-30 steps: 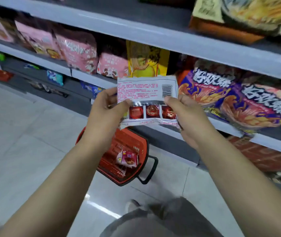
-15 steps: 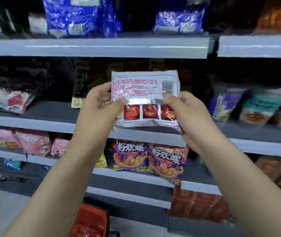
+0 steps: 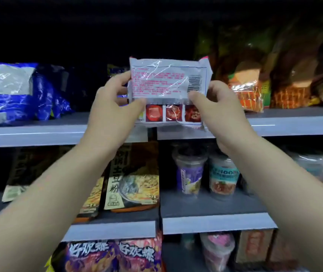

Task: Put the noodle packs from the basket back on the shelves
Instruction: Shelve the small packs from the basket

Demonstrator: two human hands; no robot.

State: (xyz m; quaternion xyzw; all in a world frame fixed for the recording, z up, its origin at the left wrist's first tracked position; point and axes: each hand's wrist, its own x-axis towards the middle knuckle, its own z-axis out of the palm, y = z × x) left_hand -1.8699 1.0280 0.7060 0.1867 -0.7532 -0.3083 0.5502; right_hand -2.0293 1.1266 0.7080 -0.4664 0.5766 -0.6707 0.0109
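We hold the noodle pack [image 3: 168,89] up in front of the upper shelf [image 3: 38,132], its back toward us: a white panel with red print and a barcode above, three small red pictures below. Our left hand [image 3: 113,114] grips the left edge, thumb on the near face and fingers behind. Our right hand [image 3: 217,112] grips the right edge the same way. The pack sits level with the shelf's goods, between blue packs [image 3: 15,93] on the left and an orange pack [image 3: 247,95] on the right. It seems clear of the shelf lip, though the blur leaves that unsure. One shelf down stand black-and-yellow packs [image 3: 133,179], a purple cup [image 3: 190,173] and a teal cup [image 3: 223,175].
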